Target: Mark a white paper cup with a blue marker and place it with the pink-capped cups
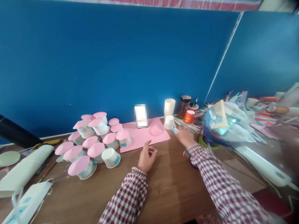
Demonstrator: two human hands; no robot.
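Note:
My left hand [147, 157] hovers over the brown table with loosely bent fingers apart and nothing in them. It is in front of a pink sheet [140, 137], where a pink paper disc [155, 130] lies. My right hand [185, 137] reaches to the right of the sheet, beside a small white-and-blue item [175, 130] and a small white cup [168, 122]. Its fingertips are blurred, so whether it grips that item is unclear. Left of my left hand stands an upside-down paper cup [111, 157] with no disc. Several cups topped with pink discs [96, 150] are grouped behind it.
Tall white cups [169, 106], a dark-lidded jar [185, 104] and a red cup [189, 117] stand by the blue wall. At right are a plastic bag [240, 124], a tape roll [209, 143] and a white bar [261, 166]. A power strip [28, 202] and a cup stack [28, 168] lie at left.

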